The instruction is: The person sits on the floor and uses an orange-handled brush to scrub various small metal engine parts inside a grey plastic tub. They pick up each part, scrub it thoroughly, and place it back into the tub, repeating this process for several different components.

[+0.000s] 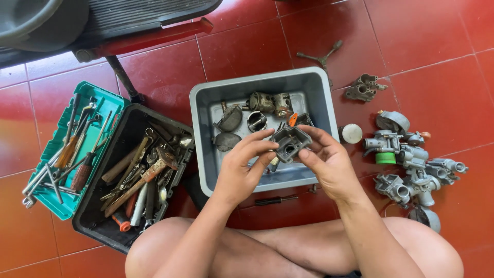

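Note:
Both hands hold a small grey metal carburetor part (pixel 290 142) above a grey plastic tub (pixel 201 110). My left hand (pixel 246 164) pinches its left side with fingertips. My right hand (pixel 327 159) grips its right side, thumb under it. Inside the tub lie several metal parts, among them a round cap (pixel 256 121), a cylindrical piece (pixel 262 102) and flat oval covers (pixel 227 140). An orange-tipped piece (pixel 292 119) shows just behind the held part. My crossed bare legs fill the bottom of the view.
An open black toolbox (pixel 98 206) with a green tray lid (pixel 110 98) full of screwdrivers and wrenches sits at left. A heap of carburetors (pixel 411 159) lies right. A three-arm wrench (pixel 321 55), a metal body (pixel 364 86), a white cap (pixel 352 133) and a black screwdriver (pixel 275 200) lie on the red tiles. A scooter footboard (pixel 128 20) is at top left.

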